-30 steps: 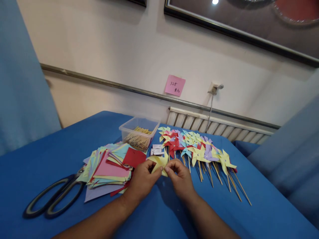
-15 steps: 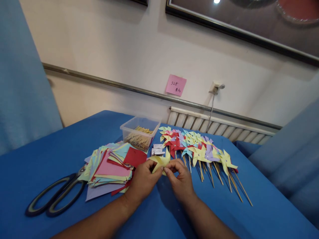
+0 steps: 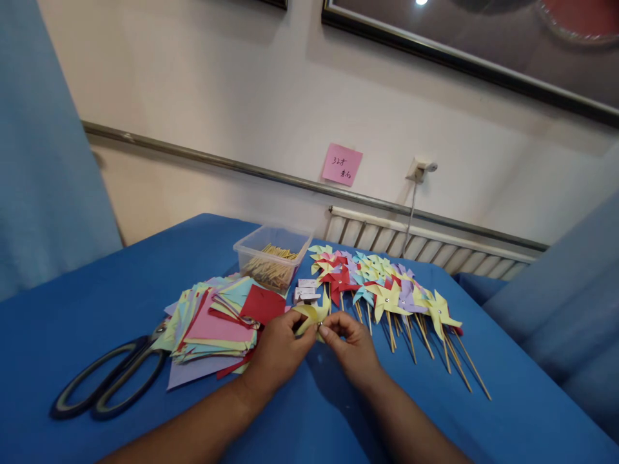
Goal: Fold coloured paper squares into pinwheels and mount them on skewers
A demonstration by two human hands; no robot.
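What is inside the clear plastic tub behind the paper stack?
The tub holds a heap of thin wooden sticks, seen over the rim and through its wall. Whatever lies beneath the heap is covered.

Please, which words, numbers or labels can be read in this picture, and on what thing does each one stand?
"32": handwritten on the pink sticky note on the wall; the characters after it and on the line below are too small to read.
Small white boxes beside the clear plastic box: dark print, too blurred to read.
The yellow pinwheel held by the left hand and right hand shows no writing.
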